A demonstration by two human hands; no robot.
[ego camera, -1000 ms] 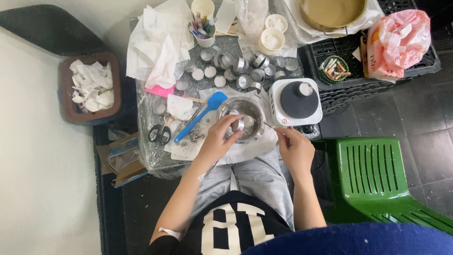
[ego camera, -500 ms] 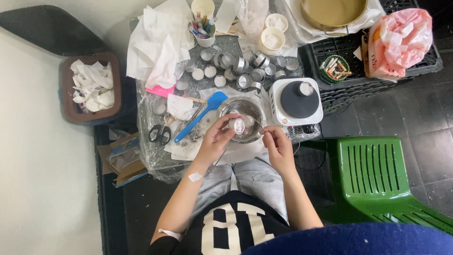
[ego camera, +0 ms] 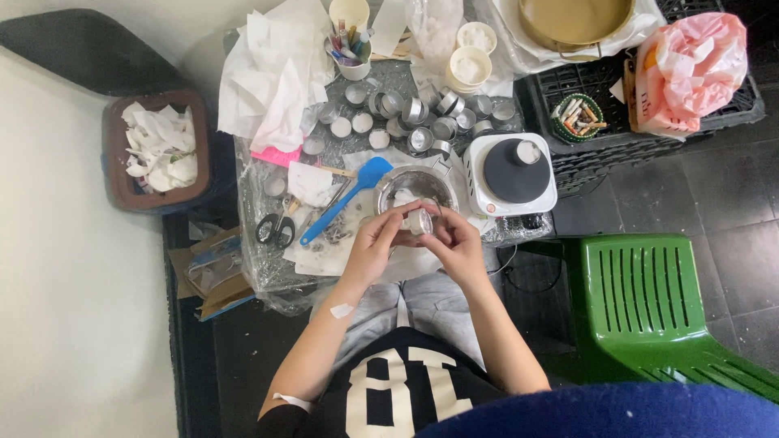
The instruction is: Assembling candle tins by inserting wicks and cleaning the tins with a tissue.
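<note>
My left hand and my right hand meet over the front edge of the low table. Between their fingertips they hold a small round metal candle cup with white wax in it. Right behind the cup sits a metal bowl with white bits inside. A blue spatula lies left of the bowl, and a white single hot plate with a black top stands right of it.
Several empty and filled metal cups cluster at the table's middle. Scissors lie at the left; crumpled paper, a pen cup and a brown bin stand further out. A green plastic chair is on the right.
My right hand has come in from the right and joined my left hand on the small cup. The left hand has drawn the cup slightly back from the bowl.
</note>
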